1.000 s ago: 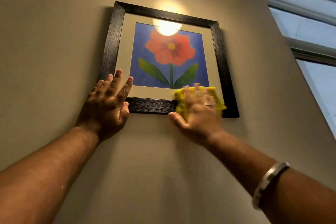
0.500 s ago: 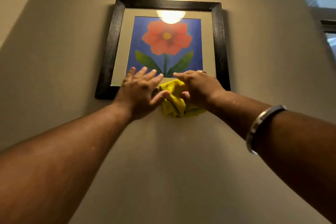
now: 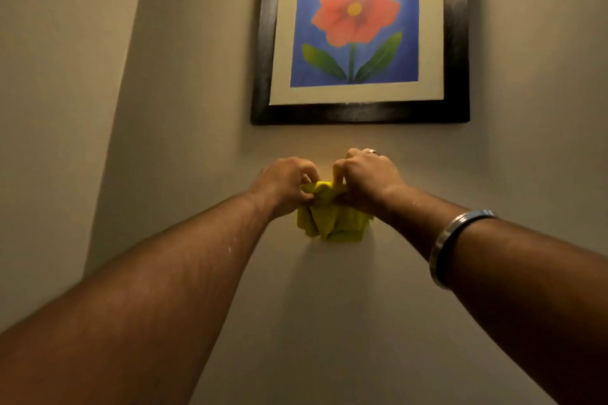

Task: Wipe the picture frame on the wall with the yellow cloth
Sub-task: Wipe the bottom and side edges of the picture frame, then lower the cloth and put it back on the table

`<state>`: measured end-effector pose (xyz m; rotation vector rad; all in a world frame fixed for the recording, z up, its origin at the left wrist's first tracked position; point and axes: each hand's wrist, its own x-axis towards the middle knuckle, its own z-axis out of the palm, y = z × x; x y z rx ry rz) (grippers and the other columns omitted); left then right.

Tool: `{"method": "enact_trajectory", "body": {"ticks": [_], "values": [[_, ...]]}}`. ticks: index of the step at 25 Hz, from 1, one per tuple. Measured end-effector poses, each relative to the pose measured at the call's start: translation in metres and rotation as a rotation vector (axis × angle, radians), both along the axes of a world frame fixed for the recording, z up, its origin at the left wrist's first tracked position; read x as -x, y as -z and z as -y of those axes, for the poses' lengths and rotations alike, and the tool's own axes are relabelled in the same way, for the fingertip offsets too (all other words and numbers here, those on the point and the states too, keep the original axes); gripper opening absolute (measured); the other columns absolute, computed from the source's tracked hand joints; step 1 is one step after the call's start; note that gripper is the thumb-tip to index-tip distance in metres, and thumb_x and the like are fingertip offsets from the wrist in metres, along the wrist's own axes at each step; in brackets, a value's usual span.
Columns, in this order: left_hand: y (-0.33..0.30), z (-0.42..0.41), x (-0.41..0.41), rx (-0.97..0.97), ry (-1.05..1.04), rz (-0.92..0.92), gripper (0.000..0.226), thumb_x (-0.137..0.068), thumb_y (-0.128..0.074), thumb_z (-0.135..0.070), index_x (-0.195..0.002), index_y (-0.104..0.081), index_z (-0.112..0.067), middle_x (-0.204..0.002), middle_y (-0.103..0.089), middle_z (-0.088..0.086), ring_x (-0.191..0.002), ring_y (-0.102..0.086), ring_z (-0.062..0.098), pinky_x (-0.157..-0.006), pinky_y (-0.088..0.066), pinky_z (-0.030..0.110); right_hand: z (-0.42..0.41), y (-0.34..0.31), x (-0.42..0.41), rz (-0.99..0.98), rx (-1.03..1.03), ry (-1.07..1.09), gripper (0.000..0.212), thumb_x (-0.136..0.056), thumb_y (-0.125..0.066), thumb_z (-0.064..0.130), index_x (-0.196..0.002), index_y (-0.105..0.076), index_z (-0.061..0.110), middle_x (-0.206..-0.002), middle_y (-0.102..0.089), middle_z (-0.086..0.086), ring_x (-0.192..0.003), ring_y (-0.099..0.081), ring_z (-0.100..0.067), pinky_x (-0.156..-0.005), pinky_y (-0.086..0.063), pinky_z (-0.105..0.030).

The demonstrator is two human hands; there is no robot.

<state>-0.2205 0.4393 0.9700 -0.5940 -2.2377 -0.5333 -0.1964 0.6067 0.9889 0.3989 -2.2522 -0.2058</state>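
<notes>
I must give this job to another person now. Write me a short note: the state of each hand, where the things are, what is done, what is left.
Left hand: shut on the yellow cloth.
Right hand: shut on the same cloth, grip at its top edge.
Cloth: bunched between both hands, below the picture frame, not touching it.
Done: cannot tell from this view.
Left: probably regrip the cloth and wipe the frame.

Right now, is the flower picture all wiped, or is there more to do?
I can't tell how clean the picture frame is. In hand: both the left hand and right hand pinch the yellow cloth below the frame, off it, perhaps refolding. Any wiping left means lifting the cloth back up.
</notes>
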Motion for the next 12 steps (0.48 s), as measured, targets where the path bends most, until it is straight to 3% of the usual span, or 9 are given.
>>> {"method": "enact_trajectory", "body": {"ticks": [3,6,9,12], "values": [[0.056,0.071,-0.010,0.002,-0.031,0.126,0.017,-0.074,-0.075,-0.013,-0.090,-0.072,-0.019,-0.093,-0.074,0.007,-0.078,-0.064,0.018,-0.070,-0.052,0.028,0.062,0.057,0.007,0.337,0.039,-0.091,0.037,-0.076,-0.075,0.027,-0.107,-0.057,0.020,-0.106,-0.064,-0.006,-0.092,-0.060,-0.023,-0.078,-0.057,-0.036],[0.127,0.154,-0.021,-0.148,-0.036,0.308,0.017,-0.072,-0.077,-0.007,-0.088,-0.074,-0.012,-0.086,-0.075,0.009,-0.080,-0.069,0.019,-0.075,-0.059,0.036,0.140,0.123,0.016,0.448,0.009,-0.174,0.044,-0.074,-0.077,0.029,-0.112,-0.055,0.024,-0.105,-0.065,-0.005,-0.092,-0.062,-0.024,-0.077,-0.057,-0.036],[0.218,0.263,-0.032,-0.300,-0.064,0.552,0.019,-0.075,-0.079,-0.013,-0.094,-0.076,-0.011,-0.087,-0.076,0.012,-0.076,-0.069,0.017,-0.074,-0.061,0.037,0.242,0.211,0.029,0.639,-0.044,-0.308,0.038,-0.073,-0.076,0.029,-0.108,-0.062,0.023,-0.104,-0.066,-0.004,-0.091,-0.062,-0.024,-0.072,-0.049,-0.031],[0.335,0.352,-0.047,-0.337,-0.166,0.697,0.019,-0.085,-0.068,-0.018,-0.103,-0.074,-0.011,-0.092,-0.074,0.009,-0.083,-0.069,0.021,-0.073,-0.060,0.035,0.330,0.320,0.039,0.945,-0.077,-0.458,0.024,-0.078,-0.071,0.019,-0.100,-0.068,0.012,-0.101,-0.071,-0.011,-0.085,-0.061,-0.025,-0.072,-0.047,-0.031]]}}
